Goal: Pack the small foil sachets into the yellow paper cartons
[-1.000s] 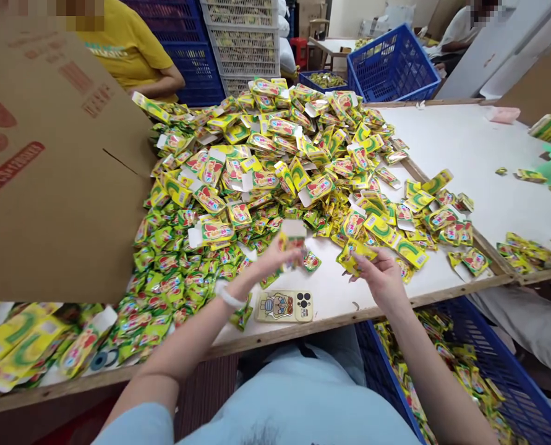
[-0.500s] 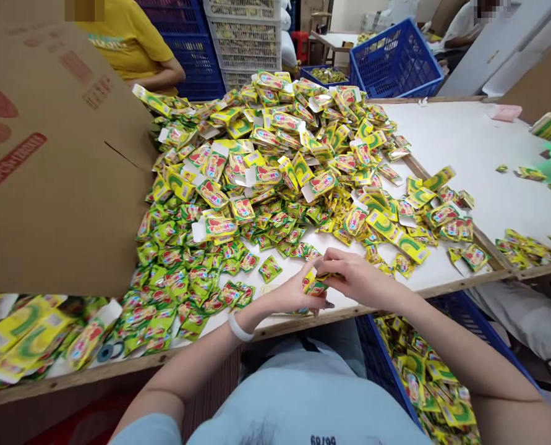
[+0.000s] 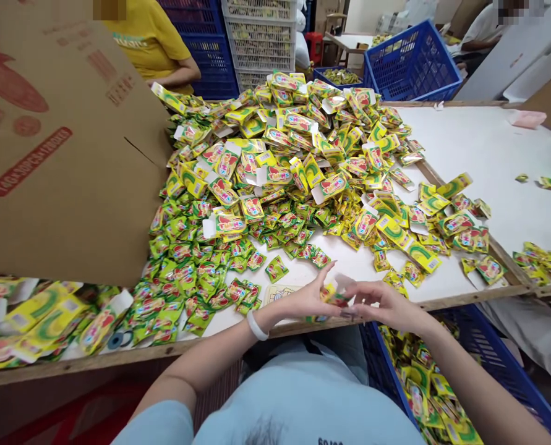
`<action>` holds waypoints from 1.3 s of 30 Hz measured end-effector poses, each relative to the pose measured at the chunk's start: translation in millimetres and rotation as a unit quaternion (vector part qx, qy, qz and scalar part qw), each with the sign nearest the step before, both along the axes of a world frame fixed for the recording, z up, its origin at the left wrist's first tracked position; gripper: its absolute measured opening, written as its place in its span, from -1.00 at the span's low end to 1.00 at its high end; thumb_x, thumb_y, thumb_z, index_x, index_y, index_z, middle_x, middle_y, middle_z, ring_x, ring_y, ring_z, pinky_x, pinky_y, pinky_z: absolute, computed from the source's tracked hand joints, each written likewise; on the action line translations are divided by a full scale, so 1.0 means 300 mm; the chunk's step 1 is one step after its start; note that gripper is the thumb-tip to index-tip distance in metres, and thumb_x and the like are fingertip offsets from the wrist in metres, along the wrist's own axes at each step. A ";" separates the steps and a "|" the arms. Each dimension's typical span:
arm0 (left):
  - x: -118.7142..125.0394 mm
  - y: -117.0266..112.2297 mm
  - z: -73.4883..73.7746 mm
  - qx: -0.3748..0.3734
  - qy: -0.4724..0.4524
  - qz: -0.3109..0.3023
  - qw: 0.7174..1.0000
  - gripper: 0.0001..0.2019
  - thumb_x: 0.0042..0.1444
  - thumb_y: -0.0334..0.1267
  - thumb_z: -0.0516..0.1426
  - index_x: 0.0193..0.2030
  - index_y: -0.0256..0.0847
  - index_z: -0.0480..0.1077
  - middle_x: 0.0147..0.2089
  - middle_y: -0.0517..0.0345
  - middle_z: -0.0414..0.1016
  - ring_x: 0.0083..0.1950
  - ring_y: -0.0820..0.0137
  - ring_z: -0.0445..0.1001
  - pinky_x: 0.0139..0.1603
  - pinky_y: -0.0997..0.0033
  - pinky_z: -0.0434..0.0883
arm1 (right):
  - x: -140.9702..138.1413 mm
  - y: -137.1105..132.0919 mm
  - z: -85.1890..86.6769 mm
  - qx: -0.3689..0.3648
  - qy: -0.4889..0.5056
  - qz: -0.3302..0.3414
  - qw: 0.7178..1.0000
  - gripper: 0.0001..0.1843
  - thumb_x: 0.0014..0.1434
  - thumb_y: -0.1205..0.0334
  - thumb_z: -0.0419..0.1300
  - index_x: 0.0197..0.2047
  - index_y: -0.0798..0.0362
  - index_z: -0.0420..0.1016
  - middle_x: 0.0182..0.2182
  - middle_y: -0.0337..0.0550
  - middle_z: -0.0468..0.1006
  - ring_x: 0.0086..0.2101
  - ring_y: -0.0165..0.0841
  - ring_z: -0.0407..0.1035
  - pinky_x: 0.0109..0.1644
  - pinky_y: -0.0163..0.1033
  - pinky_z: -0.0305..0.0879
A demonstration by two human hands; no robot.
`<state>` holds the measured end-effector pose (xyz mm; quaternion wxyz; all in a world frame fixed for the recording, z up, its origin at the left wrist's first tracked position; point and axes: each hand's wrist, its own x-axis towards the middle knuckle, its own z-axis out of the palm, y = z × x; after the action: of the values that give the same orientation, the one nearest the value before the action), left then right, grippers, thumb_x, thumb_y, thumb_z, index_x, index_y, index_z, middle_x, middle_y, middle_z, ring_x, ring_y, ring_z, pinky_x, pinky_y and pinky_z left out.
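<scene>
Near the table's front edge, my left hand [image 3: 313, 301] is closed around a small printed candy box [image 3: 329, 292], its thumb side lifted. My right hand [image 3: 386, 304] has its fingertips bent against the right end of the same box, by a pale flap; motion blurs the detail. What is inside the box is hidden by my fingers. Just left of my hands lie green candy packets [image 3: 276, 268] and a flat cream-coloured piece with a line drawing [image 3: 279, 292]. Yellow candy packets [image 3: 413, 272] lie to the right.
A big heap of filled boxes [image 3: 284, 120] covers the table's middle. A large carton [image 3: 75, 161] stands at left. Below the table's wooden edge is a blue crate [image 3: 498, 364] with boxes. Another blue crate [image 3: 414, 62] tilts behind. A person in a yellow shirt [image 3: 157, 40] is across.
My hands have moved slightly right and down with the box. A pale flap now shows at its right end, and my left fingers are more stretched. The view has shifted left.
</scene>
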<state>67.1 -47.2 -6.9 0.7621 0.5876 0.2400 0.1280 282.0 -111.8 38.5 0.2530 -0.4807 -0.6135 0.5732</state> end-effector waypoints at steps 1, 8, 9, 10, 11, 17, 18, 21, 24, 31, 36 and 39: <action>-0.007 0.009 -0.005 0.068 0.016 -0.009 0.998 0.10 -0.09 -0.11 0.39 0.47 -0.16 -0.17 -0.06 0.03 0.48 -0.04 0.25 0.49 0.03 0.20 0.40 | 0.044 -0.009 -0.007 0.017 -0.021 -0.048 0.998 -0.69 0.18 -0.05 0.24 -0.19 0.01 0.60 -0.44 -0.16 0.61 -0.49 -0.35 0.47 -0.42 -0.29 0.40; -0.242 0.193 -0.042 0.549 0.412 0.159 0.710 -0.56 0.21 -0.07 0.14 0.09 -0.36 0.36 0.07 -0.32 0.43 0.17 -0.08 0.35 0.16 -0.06 0.29 | 0.532 -0.016 0.052 0.189 -0.444 -0.443 0.755 -0.49 0.19 -0.18 0.15 -0.09 0.12 0.52 -0.17 0.18 0.58 -0.40 -0.23 0.45 -0.40 -0.20 0.25; -0.272 0.212 -0.055 0.553 0.455 0.152 0.682 -0.58 0.19 -0.05 0.15 0.04 -0.37 0.38 0.02 -0.32 0.45 0.13 -0.10 0.37 0.12 -0.05 0.30 | 0.549 -0.015 0.042 0.192 -0.521 -0.431 0.712 -0.50 0.23 -0.15 0.12 -0.05 0.13 0.50 -0.09 0.23 0.56 -0.30 -0.17 0.48 -0.34 -0.17 0.25; -0.295 0.223 -0.068 0.546 0.483 0.139 0.670 -0.59 0.17 -0.03 0.17 -0.02 -0.36 0.40 -0.03 -0.29 0.47 0.09 -0.09 0.38 0.09 -0.03 0.32 | 0.542 -0.014 0.020 0.176 -0.577 -0.398 0.691 -0.52 0.26 -0.12 0.10 -0.03 0.13 0.49 -0.06 0.24 0.54 -0.23 -0.12 0.48 -0.30 -0.15 0.25; -0.311 0.227 -0.081 0.532 0.495 0.127 0.676 -0.62 0.15 -0.02 0.19 -0.10 -0.33 0.41 -0.08 -0.24 0.48 0.07 -0.07 0.39 0.07 0.00 0.32 | 0.517 -0.014 -0.013 0.146 -0.611 -0.356 0.692 -0.52 0.27 -0.12 0.08 -0.04 0.12 0.48 -0.07 0.22 0.55 -0.20 -0.09 0.48 -0.27 -0.14 0.26; -0.277 0.181 -0.111 0.371 0.300 0.264 0.838 -0.69 0.12 0.01 0.18 -0.18 -0.20 0.35 -0.16 0.03 0.47 -0.12 0.21 0.46 -0.06 0.15 0.42 | 0.332 -0.068 -0.256 -0.020 -0.600 -0.206 0.773 -0.58 0.16 -0.16 0.16 -0.28 0.08 0.42 -0.23 0.15 0.57 -0.12 0.03 0.46 -0.20 -0.07 0.31; -0.256 0.171 -0.107 0.295 0.243 0.284 0.879 -0.64 0.10 0.03 0.18 -0.11 -0.19 0.33 -0.21 0.08 0.48 -0.22 0.27 0.49 -0.16 0.21 0.45 | 0.319 -0.075 -0.271 -0.007 -0.572 -0.236 0.786 -0.59 0.14 -0.16 0.17 -0.30 0.06 0.39 -0.25 0.13 0.57 -0.14 0.01 0.46 -0.21 -0.07 0.32; -0.180 0.143 -0.086 0.063 0.100 0.281 0.952 -0.45 -0.01 0.09 0.27 0.02 -0.18 0.29 -0.32 0.17 0.51 -0.44 0.36 0.51 -0.40 0.32 0.48 | 0.253 -0.070 -0.247 0.059 -0.355 -0.359 0.861 -0.55 0.07 -0.21 0.23 -0.25 0.02 0.33 -0.33 0.00 0.58 -0.35 -0.16 0.47 -0.33 -0.13 0.36; -0.106 0.110 -0.051 -0.008 0.021 0.262 0.965 -0.46 -0.09 0.08 0.34 -0.08 -0.24 0.38 -0.24 0.08 0.56 -0.35 0.33 0.58 -0.34 0.32 0.54 | 0.096 -0.026 -0.157 0.059 -0.012 -0.346 0.936 -0.51 -0.03 -0.17 0.36 -0.26 0.00 0.33 -0.35 -0.12 0.61 -0.52 -0.34 0.41 -0.49 -0.21 0.38; -0.041 0.018 0.008 -0.067 -0.051 0.275 0.958 -0.44 0.04 0.26 0.19 -0.14 -0.27 0.44 -0.17 -0.01 0.57 -0.20 0.24 0.59 -0.26 0.27 0.58 | -0.219 0.106 -0.084 0.019 0.124 -0.213 0.969 -0.63 0.00 -0.06 0.37 -0.34 0.03 0.38 -0.53 -0.34 0.48 -0.69 -0.53 0.21 -0.66 -0.36 0.23; -0.036 -0.013 -0.014 -0.023 -0.064 0.344 0.937 -0.52 0.00 0.14 0.28 -0.21 -0.29 0.47 -0.26 0.06 0.53 -0.23 0.31 0.53 -0.13 0.25 0.53 | -0.244 0.123 -0.188 0.118 0.024 -0.344 0.931 -0.36 -0.16 0.02 0.48 -0.04 0.00 0.36 -0.39 -0.28 0.51 -0.49 -0.41 0.37 -0.49 -0.31 0.38; -0.037 -0.013 -0.033 0.063 -0.035 0.340 0.938 -0.53 0.08 0.17 0.21 -0.26 -0.29 0.52 -0.19 -0.02 0.50 -0.10 0.25 0.49 -0.05 0.25 0.48 | -0.269 0.112 -0.239 0.084 0.130 -0.307 0.939 -0.40 -0.12 -0.01 0.45 -0.02 -0.01 0.47 -0.19 -0.12 0.60 -0.23 -0.25 0.51 -0.21 -0.13 0.54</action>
<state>56.0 -51.0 -16.6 0.6421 0.5132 0.3902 0.4147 201.4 -78.3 -33.1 0.5341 -0.5437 -0.4436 0.4715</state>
